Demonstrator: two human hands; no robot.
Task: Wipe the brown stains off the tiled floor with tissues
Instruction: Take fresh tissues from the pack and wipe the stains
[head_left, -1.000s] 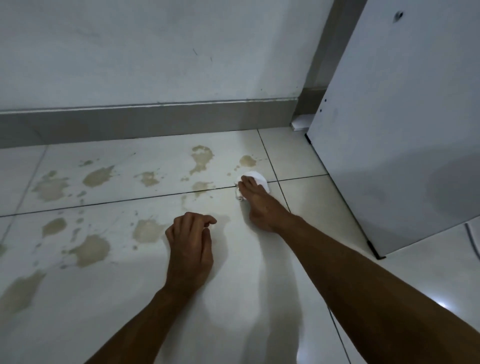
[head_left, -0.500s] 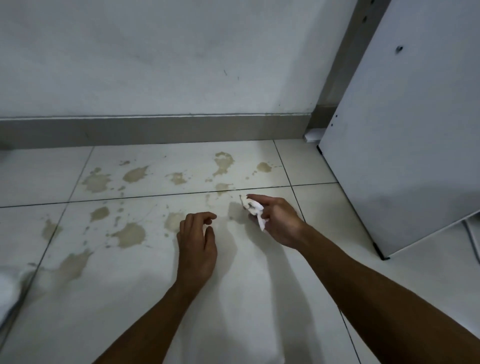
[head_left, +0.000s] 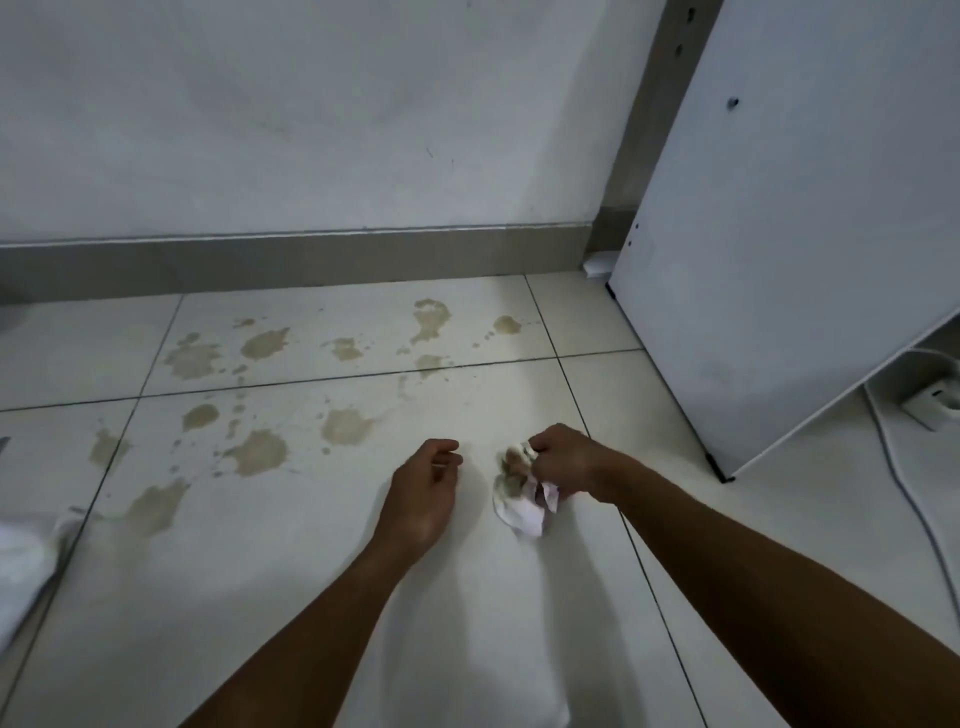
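Tissue (head_left: 519, 501) crumpled, soiled brown, pinched in right hand (head_left: 563, 462) just above tiled floor (head_left: 519, 623).
Soft, light, likely damp and tear-prone; best gripped by clean white folds. Left hand (head_left: 423, 491) beside tissue, loosely curled, holding nothing. Brown stains (head_left: 257, 452) left of tissue.

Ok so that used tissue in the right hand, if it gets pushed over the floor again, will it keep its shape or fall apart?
Probably floppy: the tissue hangs crumpled and limp from the right hand. It looks brown-stained and likely damp, so it may tear or smear rather than absorb. Being thin paper, it should bunch up under pressure; many brown stains remain, so a fresh one seems wiser.
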